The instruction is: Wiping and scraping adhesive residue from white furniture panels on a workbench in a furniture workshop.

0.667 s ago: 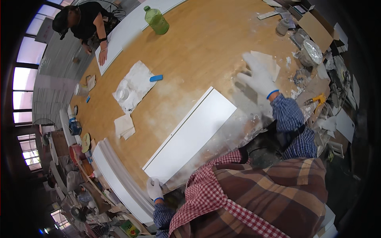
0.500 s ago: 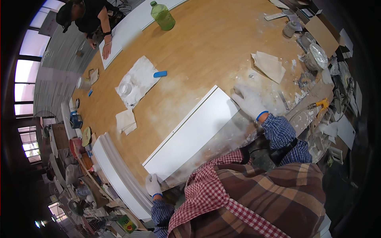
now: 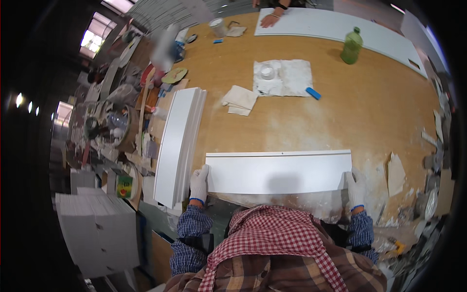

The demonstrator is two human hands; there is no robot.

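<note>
A long white board (image 3: pixel 243 173) with a groove along its far edge lies at the near side of the wooden table (image 3: pixel 287 124). At its left end, my left hand (image 3: pixel 199 180) in a white glove closes on the short edge. My right hand (image 3: pixel 356 189), gloved alike, grips the opposite end, its thumb on the edge. Just left of my left hand is a stack of white boards (image 3: pixel 177 141).
Across the table a person's hand (image 3: pixel 270 19) rests on a larger white panel (image 3: pixel 311 27). A green bottle (image 3: pixel 352 46), a white cloth (image 3: pixel 296 78) with a small tub (image 3: pixel 267 73), a blue block (image 3: pixel 314 93) and folded sandpaper-like sheets (image 3: pixel 239 100) lie about.
My view has swung left, so the board now runs straight across. My right hand has come to grip the board's right end; the left stays at the other end.
</note>
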